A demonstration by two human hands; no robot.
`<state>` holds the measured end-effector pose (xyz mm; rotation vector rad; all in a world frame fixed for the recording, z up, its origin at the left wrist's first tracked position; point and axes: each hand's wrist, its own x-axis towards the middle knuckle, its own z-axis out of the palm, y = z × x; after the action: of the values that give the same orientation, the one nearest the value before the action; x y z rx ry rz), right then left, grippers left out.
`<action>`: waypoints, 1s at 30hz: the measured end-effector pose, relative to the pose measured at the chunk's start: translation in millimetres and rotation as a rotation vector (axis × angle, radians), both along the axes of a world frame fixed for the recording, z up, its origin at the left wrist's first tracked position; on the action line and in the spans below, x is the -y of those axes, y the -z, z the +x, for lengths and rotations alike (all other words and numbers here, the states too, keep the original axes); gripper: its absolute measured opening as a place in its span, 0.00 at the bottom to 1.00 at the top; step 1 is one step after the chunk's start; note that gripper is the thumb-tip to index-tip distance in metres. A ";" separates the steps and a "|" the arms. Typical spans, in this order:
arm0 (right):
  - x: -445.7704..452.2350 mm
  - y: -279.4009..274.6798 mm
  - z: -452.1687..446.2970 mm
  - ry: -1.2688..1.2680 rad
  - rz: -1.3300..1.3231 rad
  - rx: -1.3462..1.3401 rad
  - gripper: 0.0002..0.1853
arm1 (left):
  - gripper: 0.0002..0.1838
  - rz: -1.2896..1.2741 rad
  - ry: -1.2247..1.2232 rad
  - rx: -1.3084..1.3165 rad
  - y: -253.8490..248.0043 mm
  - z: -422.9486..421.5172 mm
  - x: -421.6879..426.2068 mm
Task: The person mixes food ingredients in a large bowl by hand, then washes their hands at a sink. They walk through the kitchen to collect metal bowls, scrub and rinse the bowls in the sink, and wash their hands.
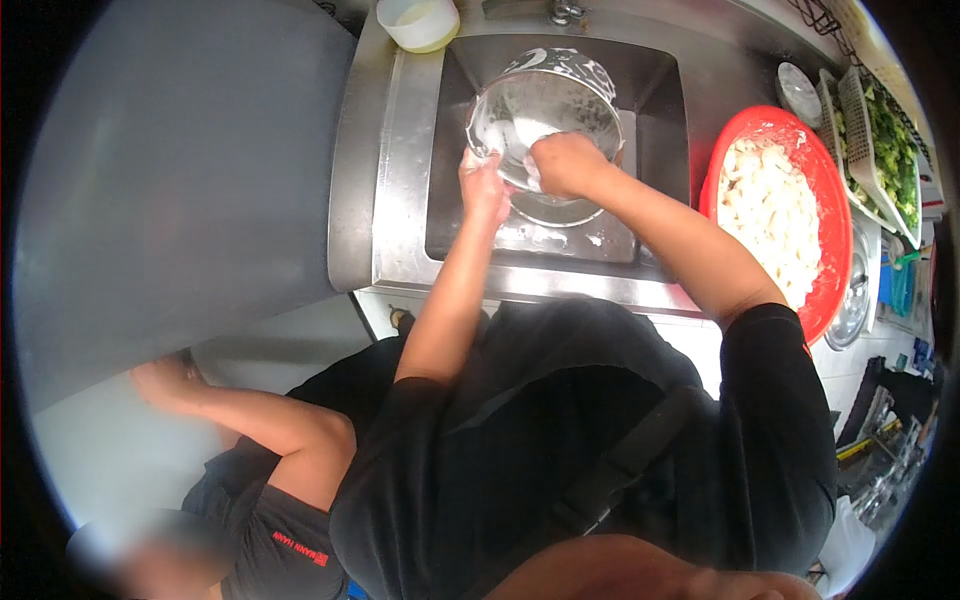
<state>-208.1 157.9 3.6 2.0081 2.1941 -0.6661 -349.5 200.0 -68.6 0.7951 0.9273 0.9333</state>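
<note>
A metal pot (573, 98), streaked with white suds, is tilted in the sink (655, 190) with its mouth facing me. My left hand (484, 186) is closed around the pot's rim at its near left side. At the mouth of the pot is my right hand (568, 164), its fingers curled and pressed towards the inside wall with white foam around them. Whatever those fingers hold, if anything, is hidden. Below the pot a round metal piece (562, 213) shows on the sink floor, partly covered.
To the right stands a red basin (838, 215) of pale pieces of food. Beyond it are white baskets (868, 165) of green vegetables. A white container (420, 25) sits at the sink's back left corner, and a faucet (565, 12) is behind. At lower left, another person's arm (265, 415) reaches out.
</note>
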 end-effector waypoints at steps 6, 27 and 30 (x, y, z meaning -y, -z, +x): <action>-7.1 41.9 -21.5 0.479 0.473 -0.380 0.20 | 0.15 -0.046 0.000 0.272 -10.0 16.4 24.2; 26.0 55.1 21.8 -0.306 0.036 0.268 0.14 | 0.27 0.310 0.097 -0.785 5.3 1.5 -20.2; 19.0 54.2 46.1 -0.094 0.074 0.133 0.22 | 0.29 0.326 0.177 -1.020 -9.9 21.7 -14.1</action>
<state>-162.0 138.9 -50.6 1.9077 2.2495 -0.4331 -327.8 214.1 -58.6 1.6747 1.5547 0.4862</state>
